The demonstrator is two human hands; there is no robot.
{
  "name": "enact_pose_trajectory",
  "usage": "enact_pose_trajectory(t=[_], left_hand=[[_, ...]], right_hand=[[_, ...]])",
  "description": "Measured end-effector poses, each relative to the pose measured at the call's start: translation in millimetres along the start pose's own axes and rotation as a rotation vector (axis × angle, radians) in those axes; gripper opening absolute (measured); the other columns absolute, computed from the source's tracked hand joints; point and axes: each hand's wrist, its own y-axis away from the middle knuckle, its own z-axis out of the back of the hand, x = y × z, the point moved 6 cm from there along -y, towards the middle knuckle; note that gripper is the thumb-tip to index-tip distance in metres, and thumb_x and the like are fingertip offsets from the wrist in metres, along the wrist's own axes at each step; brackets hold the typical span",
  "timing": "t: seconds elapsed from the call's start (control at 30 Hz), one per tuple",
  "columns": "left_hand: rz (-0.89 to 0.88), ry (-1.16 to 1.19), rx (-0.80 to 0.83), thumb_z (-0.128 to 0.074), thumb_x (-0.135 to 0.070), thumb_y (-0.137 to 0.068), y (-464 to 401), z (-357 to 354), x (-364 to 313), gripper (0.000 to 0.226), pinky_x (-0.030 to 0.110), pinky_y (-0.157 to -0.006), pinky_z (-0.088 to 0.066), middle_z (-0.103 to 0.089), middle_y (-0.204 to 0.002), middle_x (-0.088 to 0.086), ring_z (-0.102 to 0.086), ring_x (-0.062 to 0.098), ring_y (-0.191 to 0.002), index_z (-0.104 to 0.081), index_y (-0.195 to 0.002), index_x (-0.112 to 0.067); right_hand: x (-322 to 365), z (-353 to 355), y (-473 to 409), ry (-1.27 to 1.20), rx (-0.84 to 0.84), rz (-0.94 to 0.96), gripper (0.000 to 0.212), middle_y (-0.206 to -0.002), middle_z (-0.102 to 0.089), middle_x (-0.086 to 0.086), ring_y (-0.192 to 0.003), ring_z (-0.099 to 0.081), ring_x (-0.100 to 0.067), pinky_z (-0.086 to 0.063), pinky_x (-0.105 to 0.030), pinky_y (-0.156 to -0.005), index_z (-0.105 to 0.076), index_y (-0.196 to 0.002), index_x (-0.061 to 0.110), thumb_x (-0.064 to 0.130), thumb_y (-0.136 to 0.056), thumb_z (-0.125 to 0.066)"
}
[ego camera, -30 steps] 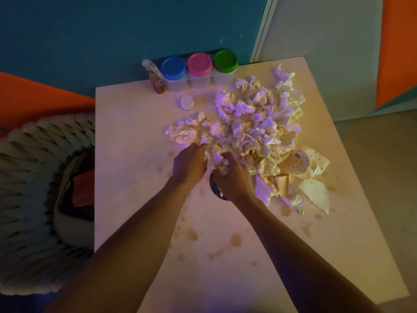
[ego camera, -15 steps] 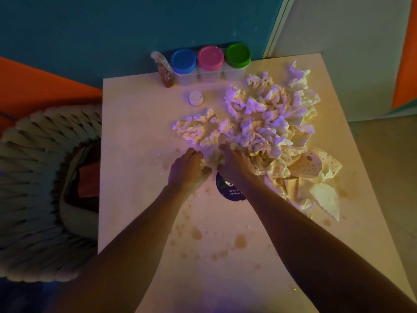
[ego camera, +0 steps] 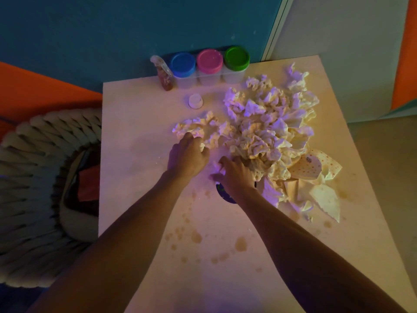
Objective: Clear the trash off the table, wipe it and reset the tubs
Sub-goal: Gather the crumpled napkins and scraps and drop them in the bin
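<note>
A big heap of crumpled white paper napkins [ego camera: 266, 129] covers the far right half of the pale table [ego camera: 135, 123]. My left hand [ego camera: 187, 157] grips the heap's near-left clump with curled fingers. My right hand [ego camera: 237, 175] curls into the heap's near edge, above a dark round lid or disc [ego camera: 222, 194] that it partly hides. Three tubs stand in a row at the table's far edge, with blue [ego camera: 182, 64], pink [ego camera: 209, 61] and green [ego camera: 237, 58] lids. Brown stains [ego camera: 240, 243] spot the near part of the table.
A small bottle [ego camera: 163, 74] stands left of the tubs, with a small white cap [ego camera: 195, 100] in front. Dotted paper pieces [ego camera: 316, 168] lie at the heap's right edge. A chunky knit basket [ego camera: 33, 177] holding dark items sits on the floor left of the table.
My left hand has moved forward and left onto the near-left clump of napkins. My right hand has shifted slightly and still digs into the heap's near edge, covering more of the dark disc.
</note>
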Motion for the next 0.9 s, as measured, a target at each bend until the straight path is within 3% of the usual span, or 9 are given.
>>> enact_pose_trajectory(t=[0.2, 0.33, 0.47, 0.57, 0.67, 0.73, 0.9], left_hand=[[-0.028, -0.096, 0.061, -0.059, -0.039, -0.094, -14, -12, -17, 0.041, 0.044, -0.086, -0.05, -0.053, -0.131, 0.007, -0.064, 0.04, -0.106, -0.056, -0.131, -0.023], [-0.028, -0.136, 0.1, -0.053, -0.033, -0.098, -18, -24, -19, 0.043, 0.044, -0.088, -0.051, -0.053, -0.133, 0.005, -0.064, 0.038, -0.107, -0.048, -0.141, -0.031], [-0.024, -0.164, 0.143, -0.05, -0.033, -0.099, -18, -34, -15, 0.034, 0.044, -0.09, -0.049, -0.052, -0.132, 0.008, -0.063, 0.039, -0.109, -0.057, -0.133, -0.029], [-0.027, -0.157, 0.134, -0.052, -0.029, -0.098, -16, -35, -14, 0.034, 0.043, -0.091, -0.05, -0.053, -0.131, 0.008, -0.063, 0.039, -0.109, -0.058, -0.131, -0.027], [-0.02, -0.104, 0.136, -0.056, -0.026, -0.095, -9, -37, -10, 0.038, 0.043, -0.094, -0.049, -0.054, -0.132, 0.009, -0.062, 0.039, -0.111, -0.057, -0.133, -0.025], [-0.024, -0.071, 0.152, -0.06, -0.025, -0.093, -4, -38, -6, 0.043, 0.043, -0.095, -0.048, -0.053, -0.134, 0.009, -0.062, 0.039, -0.112, -0.056, -0.136, -0.023], [-0.076, -0.064, 0.071, -0.06, -0.027, -0.094, 7, -26, -6, 0.027, 0.045, -0.081, -0.051, -0.059, -0.121, 0.01, -0.064, 0.042, -0.1, -0.058, -0.119, -0.019]], right_hand=[[-1, 3, 10, 0.007, -0.047, 0.014, 0.027, -0.116, -0.058, -0.008, -0.113, -0.056, -0.036, -0.047, -0.038, -0.076, -0.063, -0.111, 0.023, 0.027, -0.084, -0.066], [2, 11, 20, -0.119, -0.086, 0.004, 0.022, -0.106, -0.061, -0.007, -0.1, -0.062, -0.033, -0.037, -0.033, -0.068, -0.065, -0.103, 0.022, 0.023, -0.081, -0.066], [-1, 20, 30, -0.357, -0.115, -0.055, 0.026, -0.095, -0.064, -0.004, -0.085, -0.057, -0.026, -0.033, -0.028, -0.064, -0.069, -0.098, 0.021, 0.019, -0.072, -0.07], [-6, 20, 39, -0.517, -0.133, -0.065, 0.027, -0.083, -0.066, -0.001, -0.075, -0.06, -0.022, -0.046, -0.031, -0.063, -0.067, -0.089, 0.026, 0.026, -0.063, -0.068], [-11, 19, 45, -0.592, -0.127, -0.055, 0.034, -0.091, -0.067, -0.002, -0.081, -0.063, -0.022, -0.051, -0.031, -0.073, -0.072, -0.096, 0.029, 0.031, -0.063, -0.067], [-16, 22, 48, -0.555, -0.13, -0.075, 0.023, -0.092, -0.064, -0.003, -0.081, -0.059, -0.02, -0.045, -0.03, -0.072, -0.075, -0.094, 0.023, 0.028, -0.072, -0.071], [-29, 18, 56, -0.641, -0.117, -0.153, 0.028, -0.092, -0.058, -0.003, -0.081, -0.061, -0.026, -0.054, -0.04, -0.07, -0.075, -0.084, 0.014, 0.032, -0.065, -0.064]])
